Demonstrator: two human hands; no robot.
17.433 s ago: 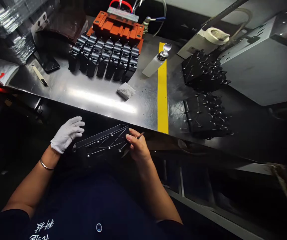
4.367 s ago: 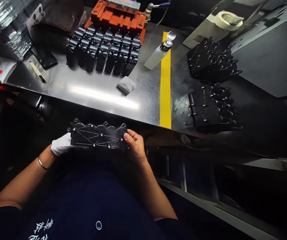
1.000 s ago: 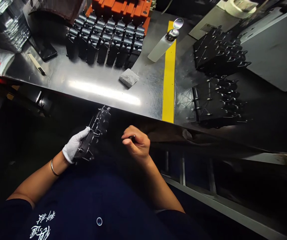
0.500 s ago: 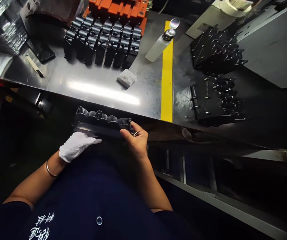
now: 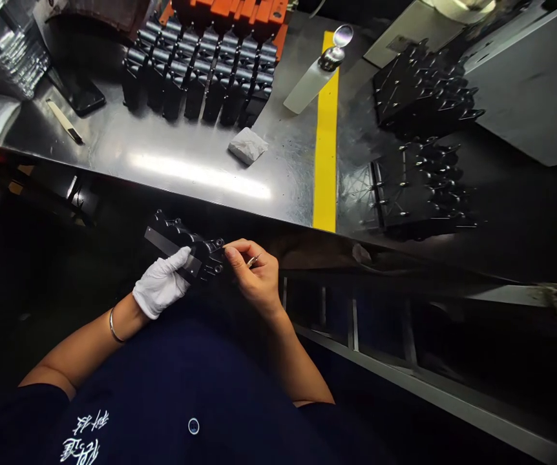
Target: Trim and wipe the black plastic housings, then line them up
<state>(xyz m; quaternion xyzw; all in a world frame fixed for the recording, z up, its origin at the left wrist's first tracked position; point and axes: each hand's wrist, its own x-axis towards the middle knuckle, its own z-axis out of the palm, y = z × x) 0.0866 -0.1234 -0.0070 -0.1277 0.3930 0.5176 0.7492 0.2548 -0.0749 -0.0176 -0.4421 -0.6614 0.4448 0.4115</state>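
Observation:
My left hand (image 5: 161,287), in a white glove, grips a black moulded part (image 5: 181,232) in front of the bench edge, thumb on top. The part has a flat plate along one side and rounded lobes with small holed lugs on the other. It is tilted, its right end lower. My bare right hand (image 5: 254,274) is closed in a pinch around a thin, light-coloured tool (image 5: 253,261). Its exact kind I cannot make out. The pinching fingertips are at the lug on the part's right end; whether they touch it is unclear.
Rows of similar black parts (image 5: 201,71) stand on the metal bench (image 5: 181,152) before an orange tray (image 5: 240,8). A white block (image 5: 248,146), a bottle (image 5: 302,87), a knife-like tool (image 5: 64,121) and yellow tape (image 5: 325,161) lie about. More black parts (image 5: 419,187) are at right.
My left hand has gone from lying open under the part to gripping it. The part has turned, its right end dropping. My right hand has let go of it and holds the thin tool near its lug.

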